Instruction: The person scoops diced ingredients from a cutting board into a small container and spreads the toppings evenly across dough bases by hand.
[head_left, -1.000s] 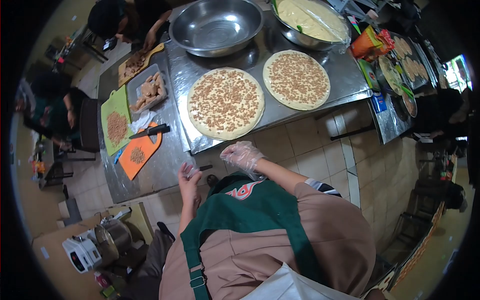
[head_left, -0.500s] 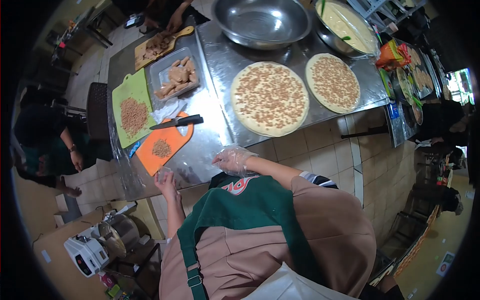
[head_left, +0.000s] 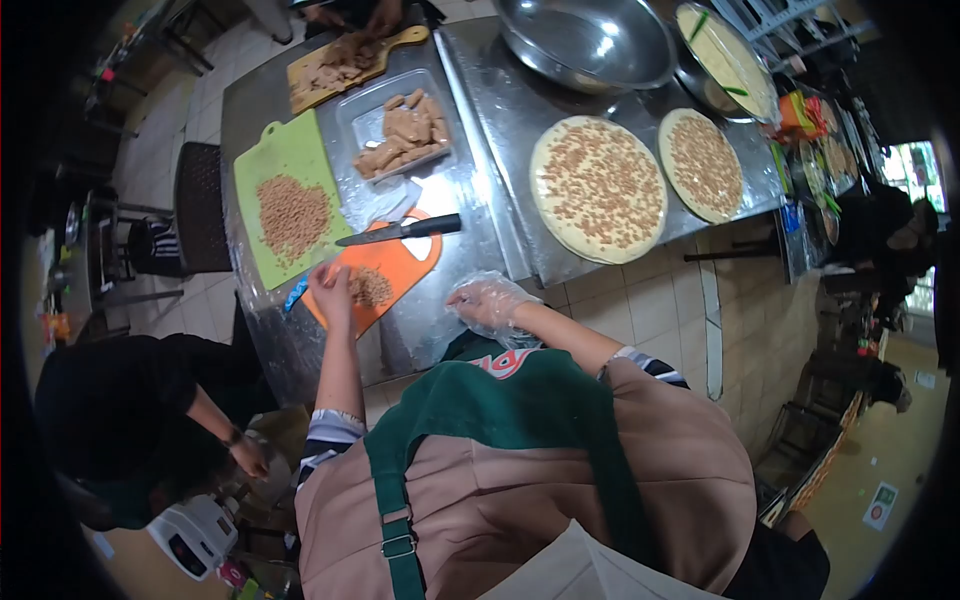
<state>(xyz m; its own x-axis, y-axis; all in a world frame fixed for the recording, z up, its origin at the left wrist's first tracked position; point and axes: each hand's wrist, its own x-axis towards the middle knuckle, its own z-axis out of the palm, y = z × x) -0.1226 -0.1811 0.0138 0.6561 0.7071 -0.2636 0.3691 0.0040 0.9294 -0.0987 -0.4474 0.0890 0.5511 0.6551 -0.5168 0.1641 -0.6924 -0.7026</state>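
Note:
My left hand point(head_left: 332, 287), bare, is at the left edge of the orange cutting board point(head_left: 398, 275), beside a small heap of chopped brown bits point(head_left: 370, 287). Its fingers are loosely bent and appear to hold nothing. A small blue item point(head_left: 296, 293) lies just left of it. Inside a clear plastic glove, my right hand point(head_left: 488, 302) hovers by the table's near edge, fingers slightly curled, nothing visible in them. A black-handled knife point(head_left: 400, 230) rests across the orange board. Beyond it, a green cutting board point(head_left: 262, 165) bears a larger pile of chopped bits point(head_left: 293, 215).
A clear container point(head_left: 350, 115) holds brown sausage-like pieces. Two topped dough rounds point(head_left: 600, 190) point(head_left: 702, 165) lie to the right, below a large steel bowl point(head_left: 590, 45). Another person point(head_left: 140, 420) leans at the left near a white machine point(head_left: 195, 535).
My left hand has moved up from below the table edge onto the orange board's side. My view has shifted left. The person at the left has come nearer and bends toward the white machine.

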